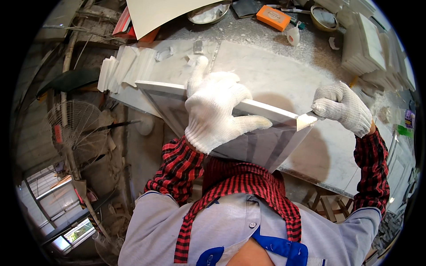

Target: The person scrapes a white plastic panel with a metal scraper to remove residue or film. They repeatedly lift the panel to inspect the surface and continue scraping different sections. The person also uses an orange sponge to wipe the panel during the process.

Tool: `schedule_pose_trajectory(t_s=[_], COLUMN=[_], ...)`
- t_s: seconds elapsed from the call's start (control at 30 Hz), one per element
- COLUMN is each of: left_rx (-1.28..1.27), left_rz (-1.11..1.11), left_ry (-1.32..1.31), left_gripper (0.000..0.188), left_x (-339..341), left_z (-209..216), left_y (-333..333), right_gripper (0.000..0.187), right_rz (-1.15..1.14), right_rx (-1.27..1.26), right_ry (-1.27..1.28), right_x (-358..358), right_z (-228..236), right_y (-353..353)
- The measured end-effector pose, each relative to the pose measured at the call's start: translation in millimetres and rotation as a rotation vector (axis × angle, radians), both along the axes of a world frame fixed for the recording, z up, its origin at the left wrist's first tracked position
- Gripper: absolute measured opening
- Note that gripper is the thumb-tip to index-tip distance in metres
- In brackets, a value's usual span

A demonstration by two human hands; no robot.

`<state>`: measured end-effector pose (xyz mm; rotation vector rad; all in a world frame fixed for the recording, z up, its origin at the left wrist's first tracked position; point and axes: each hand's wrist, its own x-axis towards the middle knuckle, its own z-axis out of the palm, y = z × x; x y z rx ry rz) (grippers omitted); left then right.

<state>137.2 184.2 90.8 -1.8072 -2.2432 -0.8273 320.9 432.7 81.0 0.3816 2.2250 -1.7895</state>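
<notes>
A flat grey stone slab with a pale edge stands tilted between my body and the bench. My left hand, in a white knitted glove, grips it over the top edge, thumb stretched along the near face. At the slab's right corner, a small whitish piece shows. My right hand, gloved too, is closed beside that corner. From its fingers a thin dark sliver reaches toward the corner; most of it is hidden, so its kind is unclear.
Pale marble slabs lie on the dusty bench. White strips lean at the left; stacked white tiles stand at the right. Toward the back are an orange box, a white bottle and bowls. A wire-caged fan is at left.
</notes>
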Motion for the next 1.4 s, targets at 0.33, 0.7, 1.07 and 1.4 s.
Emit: schedule_pose_trajectory(t_s=[0.33, 0.7, 1.07, 1.4], left_rx=[-0.031, -0.044, -0.038, -0.089], left_rz=[-0.007, -0.014, -0.020, -0.028], left_ry=[-0.016, -0.009, 0.039, 0.085], left_gripper=[0.046, 0.047, 0.048, 0.055], left_x=[-1, 0, -1, 4], left_z=[4, 3, -3, 2], left_y=[0, 1, 0, -2], right_gripper=[0.033, 0.042, 0.037, 0.035], right_rz=[0.080, -0.144, 0.001, -1.150], right_rx=[-0.126, -0.109, -0.064, -1.045], right_ry=[0.028, -0.024, 0.060, 0.081], right_x=[-7, 7, 34, 81], right_z=[-3, -18, -10, -17], right_y=[4, 9, 16, -143])
